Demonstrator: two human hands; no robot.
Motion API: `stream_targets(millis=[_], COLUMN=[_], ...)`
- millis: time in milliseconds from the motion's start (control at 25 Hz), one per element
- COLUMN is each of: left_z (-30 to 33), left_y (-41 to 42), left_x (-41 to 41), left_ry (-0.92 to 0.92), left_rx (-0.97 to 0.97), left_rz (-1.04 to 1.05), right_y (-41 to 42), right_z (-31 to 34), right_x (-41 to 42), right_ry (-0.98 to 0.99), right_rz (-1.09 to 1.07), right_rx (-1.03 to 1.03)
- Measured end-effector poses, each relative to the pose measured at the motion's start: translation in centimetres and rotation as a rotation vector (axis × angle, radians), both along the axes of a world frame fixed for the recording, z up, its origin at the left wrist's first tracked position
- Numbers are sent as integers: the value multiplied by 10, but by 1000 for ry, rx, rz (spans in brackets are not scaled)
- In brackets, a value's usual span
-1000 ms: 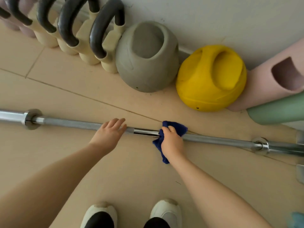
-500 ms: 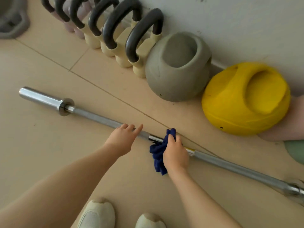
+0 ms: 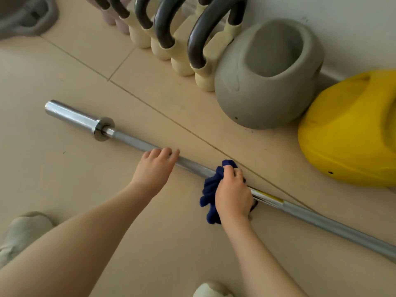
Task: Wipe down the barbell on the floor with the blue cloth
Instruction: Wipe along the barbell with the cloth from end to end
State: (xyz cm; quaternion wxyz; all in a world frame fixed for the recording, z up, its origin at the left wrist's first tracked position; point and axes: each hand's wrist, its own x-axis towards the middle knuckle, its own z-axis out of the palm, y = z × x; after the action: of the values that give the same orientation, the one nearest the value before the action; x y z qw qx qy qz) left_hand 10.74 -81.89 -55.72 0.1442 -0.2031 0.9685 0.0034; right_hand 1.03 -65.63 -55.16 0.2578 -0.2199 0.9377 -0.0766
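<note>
Head view: barbell (image 3: 137, 143) lies diagonally on the tiled floor (image 3: 64, 179), near end sleeve at upper left, far end out of frame at right. Right hand (image 3: 232, 195) grips the bunched blue cloth (image 3: 211, 189) around the mid-shaft. Left hand (image 3: 155, 168) rests on the shaft beside it, fingers straight. Judgement: wiping is mid-course; the shaft toward the sleeve and the sleeve itself look untouched. Grey kettlebell (image 3: 267, 76) and yellow kettlebell (image 3: 351, 133) stand near, clear of the stroke; the left hand lies in its path.

No text, label, brand, number or sign can be read on anything here.
</note>
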Motion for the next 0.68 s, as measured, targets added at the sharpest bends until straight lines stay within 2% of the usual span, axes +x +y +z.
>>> stream_targets(millis=[160,280,360,480,520,680], left_z=[-12,-17,-16,-11,-10,-7], left_y=[-17,-24,-26,-29,-30,-33], left_x=[-6,-2,-3,-12,-15,-21], left_ry=[36,55,50,-1,-20,-29], left_rx=[-50,-42,-36,3,18,27], left_rz=[-102,-215,-247,-240,-243,-209], right_y=[-53,-46,-32,-46,-60,-91], right_z=[-11,-15,-12,-6,-6,-3], right_x=[28,24,17,10,12,22], right_ry=[-68,-21,35,23,4,-82], right_rz=[-59,40,76,-86,-79,166], right_rx=[-143,-206,-196,-57,-43,-137])
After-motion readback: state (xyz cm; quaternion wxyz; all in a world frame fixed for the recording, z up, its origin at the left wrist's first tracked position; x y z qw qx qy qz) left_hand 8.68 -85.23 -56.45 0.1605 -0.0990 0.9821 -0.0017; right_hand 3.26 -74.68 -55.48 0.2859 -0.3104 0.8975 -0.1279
